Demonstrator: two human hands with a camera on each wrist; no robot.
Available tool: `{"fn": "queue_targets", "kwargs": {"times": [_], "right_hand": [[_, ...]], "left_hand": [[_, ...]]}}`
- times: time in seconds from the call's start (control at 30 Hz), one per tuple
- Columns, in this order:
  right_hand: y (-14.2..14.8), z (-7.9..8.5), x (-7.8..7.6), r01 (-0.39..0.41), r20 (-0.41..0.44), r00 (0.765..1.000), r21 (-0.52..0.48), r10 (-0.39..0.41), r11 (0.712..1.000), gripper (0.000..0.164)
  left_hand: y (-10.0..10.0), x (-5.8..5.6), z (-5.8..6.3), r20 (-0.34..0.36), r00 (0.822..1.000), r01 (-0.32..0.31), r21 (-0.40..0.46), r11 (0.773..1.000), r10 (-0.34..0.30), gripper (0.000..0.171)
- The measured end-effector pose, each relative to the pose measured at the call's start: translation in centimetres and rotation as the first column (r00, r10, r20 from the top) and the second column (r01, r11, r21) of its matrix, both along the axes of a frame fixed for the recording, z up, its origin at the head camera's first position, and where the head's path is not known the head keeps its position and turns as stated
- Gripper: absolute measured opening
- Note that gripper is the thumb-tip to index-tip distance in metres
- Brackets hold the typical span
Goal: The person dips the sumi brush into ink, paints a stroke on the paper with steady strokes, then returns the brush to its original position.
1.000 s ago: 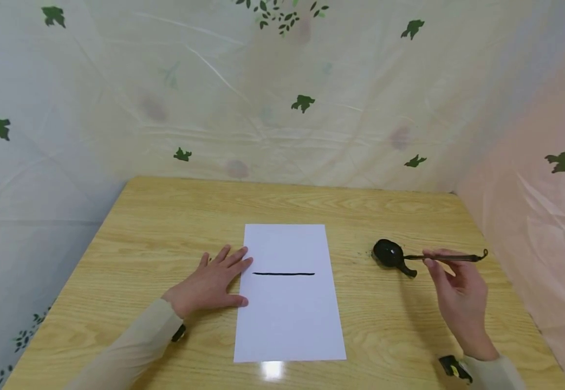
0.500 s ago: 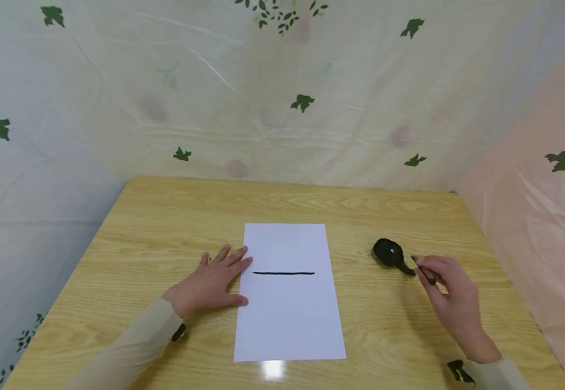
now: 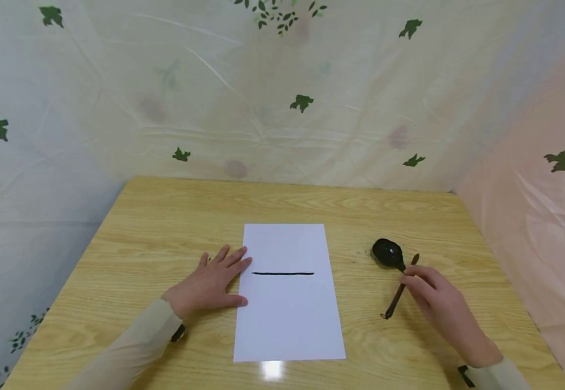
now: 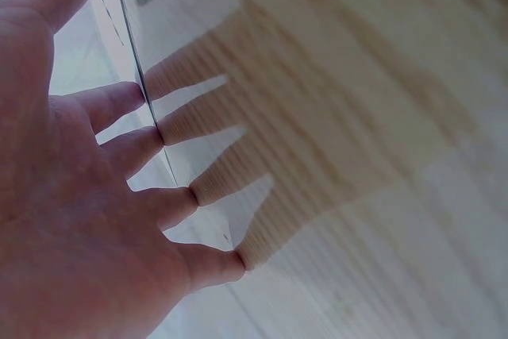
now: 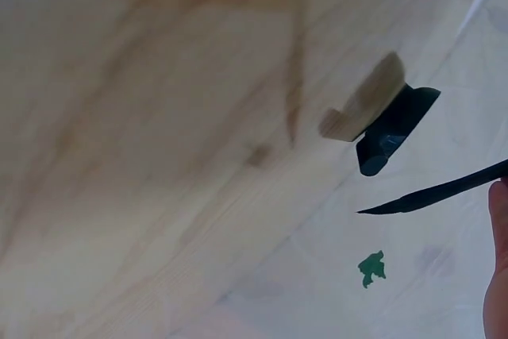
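Note:
In the head view a calligraphy brush (image 3: 396, 301) is pinched between the thumb and fingers of my right hand (image 3: 440, 303). Its looped handle end points toward me and its pointed tip away. Just beyond those fingers sits a black, ladle-shaped ink dish (image 3: 387, 253) holding dark ink. The right wrist view shows the brush's pointed tip (image 5: 389, 207) off the tabletop, apart from the dish (image 5: 394, 129). My left hand (image 3: 209, 284) lies with spread fingers, its fingertips on the left edge of a white paper sheet (image 3: 289, 325). One black horizontal stroke (image 3: 283, 273) crosses the sheet.
All of this stands on a wood-grain table (image 3: 165, 211) with a glossy surface. Small dark specks (image 3: 362, 253) lie left of the dish. A pale curtain (image 3: 243, 108) with green leaf prints hangs behind the table and along both sides.
My right hand has swung the brush round, from lying sideways with its tip at the dish to its handle end pointing toward me. The left hand and paper stay put.

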State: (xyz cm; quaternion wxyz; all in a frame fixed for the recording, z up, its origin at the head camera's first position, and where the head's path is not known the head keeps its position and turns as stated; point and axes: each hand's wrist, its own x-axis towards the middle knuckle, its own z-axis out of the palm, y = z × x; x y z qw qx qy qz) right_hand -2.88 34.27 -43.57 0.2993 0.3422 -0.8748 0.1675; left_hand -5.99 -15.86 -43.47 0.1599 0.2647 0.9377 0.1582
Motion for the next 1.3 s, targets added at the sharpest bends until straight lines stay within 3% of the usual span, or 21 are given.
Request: {"fn": "queue_targets", "kwargs": {"times": [0.23, 0.4, 0.63, 0.87, 1.07, 1.3], "right_hand": [[0.4, -0.4, 0.5, -0.036, 0.081, 0.996, 0.146, 0.024, 0.989, 0.056], [0.7, -0.7, 0.6, -0.053, 0.075, 0.997, 0.247, 0.036, 0.967, 0.061], [1.3, -1.3, 0.1, -0.142, 0.097, 0.988, 0.315, 0.117, 0.938, 0.062], [1.5, -1.5, -0.7, -0.198, 0.036, 0.979, 0.411, 0.201, 0.890, 0.060], [1.9, -1.7, -1.1, -0.199, 0.026, 0.977, 0.481, 0.213, 0.854, 0.064], [2.4, -1.8, -1.2, -0.202, 0.040, 0.977, 0.493, 0.210, 0.846, 0.057]], "left_hand": [[0.0, 0.1, 0.0, 0.001, 1.000, -0.005, 0.012, 1.000, 0.005, 0.088], [-0.1, 0.1, 0.0, 0.007, 1.000, -0.010, 0.011, 1.000, 0.010, 0.088], [-0.1, 0.2, 0.0, 0.004, 1.000, -0.007, 0.000, 1.000, 0.007, 0.088], [-0.1, 0.3, 0.1, 0.002, 1.000, -0.003, -0.003, 1.000, 0.003, 0.088], [0.0, 0.2, 0.1, 0.004, 1.000, -0.005, -0.002, 1.000, 0.005, 0.088], [0.1, 0.1, 0.1, 0.008, 1.000, -0.005, -0.004, 1.000, 0.005, 0.088]]}}
